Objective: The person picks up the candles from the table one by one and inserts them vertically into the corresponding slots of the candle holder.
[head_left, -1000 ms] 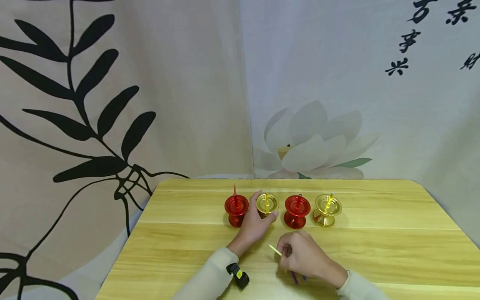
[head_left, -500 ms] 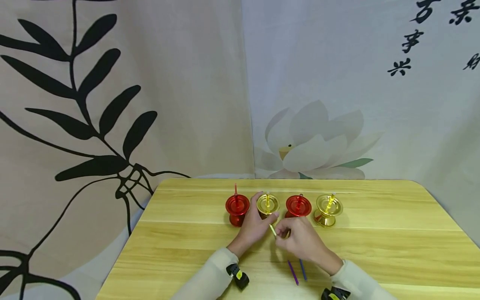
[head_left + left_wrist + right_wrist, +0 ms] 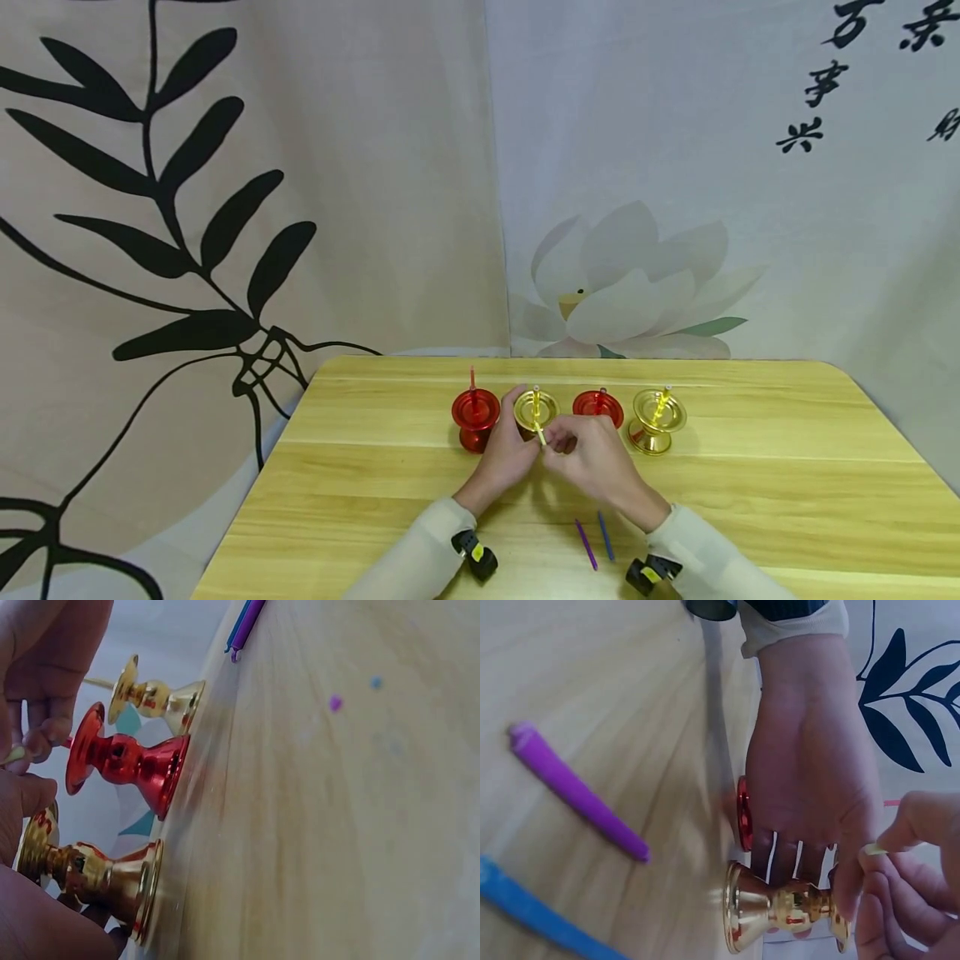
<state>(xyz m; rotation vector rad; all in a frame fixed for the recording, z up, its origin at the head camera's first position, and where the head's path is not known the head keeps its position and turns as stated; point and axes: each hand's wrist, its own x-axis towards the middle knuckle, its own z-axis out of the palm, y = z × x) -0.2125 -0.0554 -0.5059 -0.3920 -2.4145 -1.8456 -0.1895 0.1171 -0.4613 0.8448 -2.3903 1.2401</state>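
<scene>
Four candle holders stand in a row on the wooden table [image 3: 750, 483]: red [image 3: 474, 414], gold [image 3: 536, 407], red [image 3: 597, 405], gold [image 3: 655, 417]. My left hand [image 3: 504, 454] grips the stem of the second, gold holder [image 3: 780, 909], fingers curled round it. My right hand [image 3: 592, 458] pinches a thin pale-yellow candle [image 3: 539, 433] just in front of that holder's cup. A purple candle [image 3: 586, 544] and a blue candle [image 3: 605, 536] lie on the table near my right wrist.
Thin candles stand in the far left red holder and the far right gold holder [image 3: 154, 697]. Printed cloth hangs behind the table: black leaves on the left, a lotus and characters on the right. The table edge runs close behind the holders.
My right hand has lifted the yellow candle from the table's near side up to the gold holder that my left hand grips. The purple and blue candles are now uncovered.
</scene>
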